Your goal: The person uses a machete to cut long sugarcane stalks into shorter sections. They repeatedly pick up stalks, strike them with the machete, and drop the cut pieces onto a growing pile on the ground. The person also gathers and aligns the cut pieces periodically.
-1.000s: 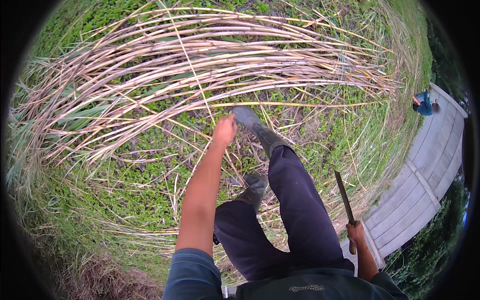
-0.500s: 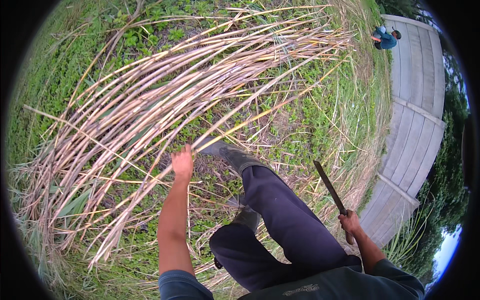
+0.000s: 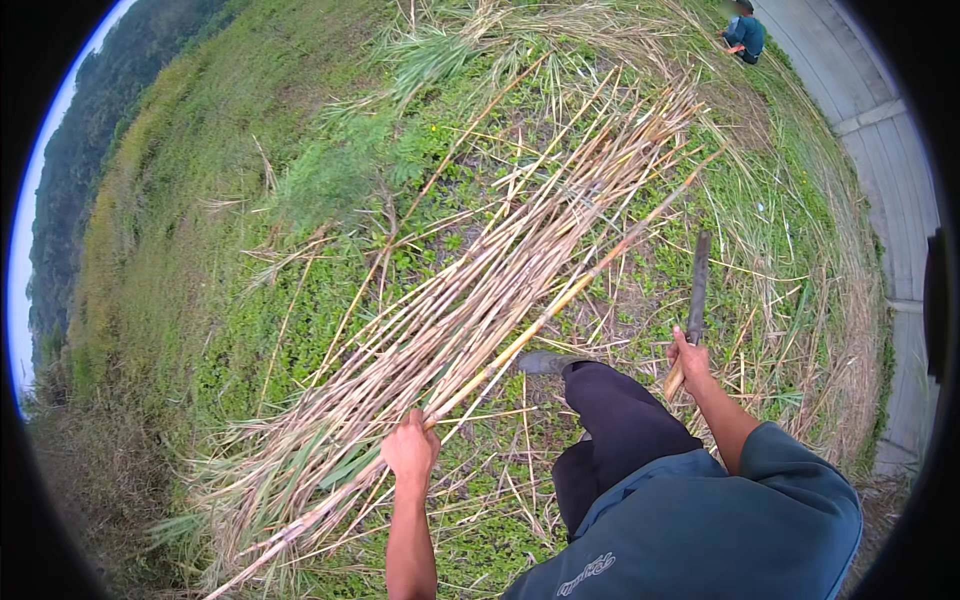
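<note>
My left hand is closed around a long yellowish cane stalk, which slants from the lower left to the upper right. That stalk lies along the near side of a big pile of dry cane stalks, all running roughly the same way. Off to the right, my right hand grips the wooden handle of a machete. Its dark, straight blade points away from me, apart from the pile.
My boot stands close to the pile's near side. A grey panelled wall runs along the right. Another person crouches near it at the far end. Cut leafy stalks lie beyond the pile, and a feathery green shrub grows left of it.
The view has swung, so the pile now slants more steeply and hillside shows at left. My left hand still holds cane. The machete now points more straight ahead, its blade having leaned left before.
</note>
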{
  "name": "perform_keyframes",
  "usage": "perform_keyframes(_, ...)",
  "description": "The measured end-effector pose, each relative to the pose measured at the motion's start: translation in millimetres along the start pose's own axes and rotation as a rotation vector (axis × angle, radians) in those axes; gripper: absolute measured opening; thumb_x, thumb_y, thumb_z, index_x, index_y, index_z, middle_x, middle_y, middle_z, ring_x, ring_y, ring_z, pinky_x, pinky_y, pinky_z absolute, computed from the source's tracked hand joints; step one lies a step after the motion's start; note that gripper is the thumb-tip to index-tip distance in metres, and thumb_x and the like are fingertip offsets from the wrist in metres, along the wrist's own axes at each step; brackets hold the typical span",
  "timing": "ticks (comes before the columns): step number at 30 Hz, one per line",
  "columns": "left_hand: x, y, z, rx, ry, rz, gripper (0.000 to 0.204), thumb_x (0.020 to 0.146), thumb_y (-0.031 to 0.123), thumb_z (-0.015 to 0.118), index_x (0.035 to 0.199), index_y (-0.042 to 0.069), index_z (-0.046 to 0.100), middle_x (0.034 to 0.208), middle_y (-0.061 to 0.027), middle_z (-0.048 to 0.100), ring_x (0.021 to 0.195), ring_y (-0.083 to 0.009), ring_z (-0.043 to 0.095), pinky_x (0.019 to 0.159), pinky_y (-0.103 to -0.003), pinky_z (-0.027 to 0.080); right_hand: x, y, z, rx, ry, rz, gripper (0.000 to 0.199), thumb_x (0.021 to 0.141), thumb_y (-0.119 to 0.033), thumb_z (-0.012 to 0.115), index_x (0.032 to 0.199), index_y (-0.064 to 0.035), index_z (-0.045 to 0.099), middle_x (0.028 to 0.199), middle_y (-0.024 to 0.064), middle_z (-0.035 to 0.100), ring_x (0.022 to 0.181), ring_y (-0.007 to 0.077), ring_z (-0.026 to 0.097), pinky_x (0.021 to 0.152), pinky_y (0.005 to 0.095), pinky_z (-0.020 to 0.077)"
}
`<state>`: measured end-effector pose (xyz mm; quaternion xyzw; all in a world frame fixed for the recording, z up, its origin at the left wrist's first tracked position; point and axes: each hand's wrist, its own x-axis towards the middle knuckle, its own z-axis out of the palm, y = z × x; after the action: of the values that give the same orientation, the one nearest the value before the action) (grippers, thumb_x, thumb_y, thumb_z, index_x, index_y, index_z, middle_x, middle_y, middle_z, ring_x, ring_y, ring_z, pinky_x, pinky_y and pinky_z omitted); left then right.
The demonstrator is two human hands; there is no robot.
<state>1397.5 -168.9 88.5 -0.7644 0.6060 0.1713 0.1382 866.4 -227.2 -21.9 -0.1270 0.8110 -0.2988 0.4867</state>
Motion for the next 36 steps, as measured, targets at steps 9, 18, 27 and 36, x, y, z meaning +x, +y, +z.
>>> perform_keyframes(9, -112, -58, -188, 0.135, 0.314, -0.032, 0.017, 0.063, 0.008, 0.062, 0.079, 0.01, 0.056, 0.071, -0.0095, 0.062, 0.064, -0.0297, 0.063, 0.058, -0.041, 0.05, -22, -147, 156, 1.075, -0.442, 0.011, 0.09, 0.08, -0.049, 0.075, 0.135, 0.0061, 0.03, 0.111, 0.021, 0.061, 0.105, 0.0268, 0.061, 0.092, 0.0362, 0.0541)
perform_keyframes(18, -103, -104, -262, 0.413, 0.874, -0.315, 0.05, 0.077, 0.009, 0.065, 0.125, 0.021, 0.058, 0.144, -0.0005, 0.045, 0.134, -0.0256, 0.036, 0.115, -0.048, 0.01, -63, -285, 173, 0.778, -0.581, -0.247, 0.029, 0.095, -0.042, 0.055, 0.091, -0.0131, 0.056, 0.089, 0.0032, 0.06, 0.084, 0.0234, 0.059, 0.079, 0.049, 0.0507)
perform_keyframes(27, -121, -83, -326, 0.093, 1.266, -0.213, 0.034, 0.085, 0.035, 0.067, 0.063, 0.011, 0.058, 0.062, -0.0027, 0.054, 0.067, -0.0223, 0.057, 0.066, -0.039, 0.043, -199, -409, 186, 0.914, -1.644, -0.388, 0.031, 0.097, -0.034, 0.055, 0.094, -0.0037, 0.06, 0.088, 0.0072, 0.066, 0.082, 0.0217, 0.064, 0.075, 0.0407, 0.0556)
perform_keyframes(36, -286, -127, -421, -0.022, 1.309, -0.687, 0.046, 0.097, 0.047, 0.053, 0.065, 0.019, 0.071, 0.042, 0.0034, 0.046, 0.035, -0.0099, 0.038, 0.039, -0.027, 0.038, -393, -469, 136, 0.963, -1.882, -0.79, 0.069, 0.065, -0.048, 0.084, 0.1, -0.0006, 0.048, 0.086, 0.0048, 0.048, 0.074, 0.0151, 0.048, 0.065, 0.028, 0.043)
